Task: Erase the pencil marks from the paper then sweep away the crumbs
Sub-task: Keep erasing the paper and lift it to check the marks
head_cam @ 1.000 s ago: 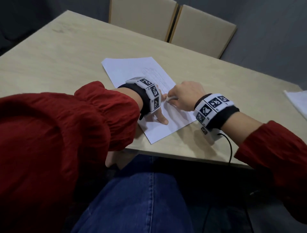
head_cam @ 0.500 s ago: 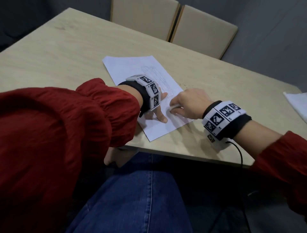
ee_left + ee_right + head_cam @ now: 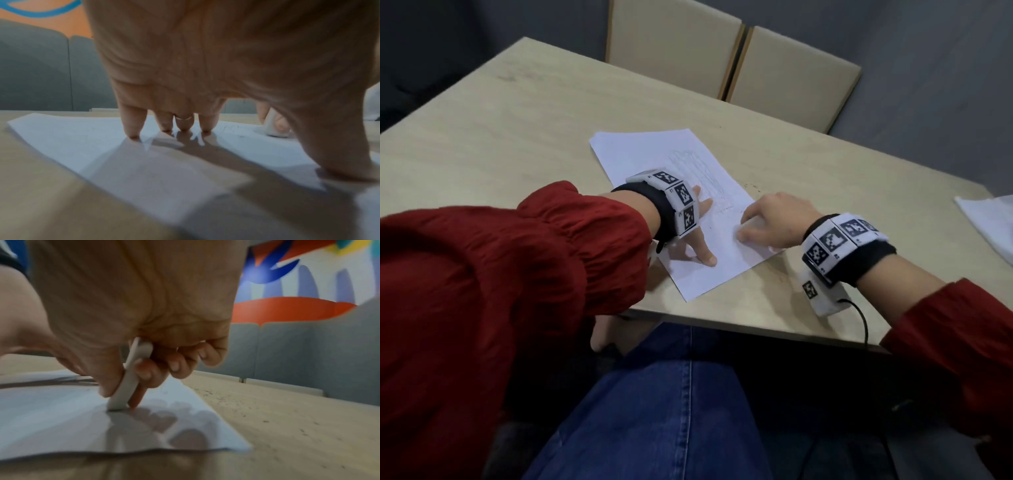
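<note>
1. The fingertips of the left hand are spread straight and press down on the white sheet of paper; the thumb presses the sheet nearer the body; a thin ring sits on one finger; nothing is grasped.
2. The right hand pinches a flat white eraser between thumb and curled fingers; the eraser stands tilted, with its lower end touching the paper near the sheet's right edge; the other fingers are curled beside it.
3. Faint grey pencil marks show on the paper beyond the left hand; the paper lies flat on the pale wooden table, near its front edge.
4. Small dark eraser crumbs are scattered on the bare table just beside the paper's right edge.
5. Both wrists wear black bands with white marker blocks; the sleeves are red.
6. Two beige chair backs stand at the table's far side; another white sheet lies at the far right.
</note>
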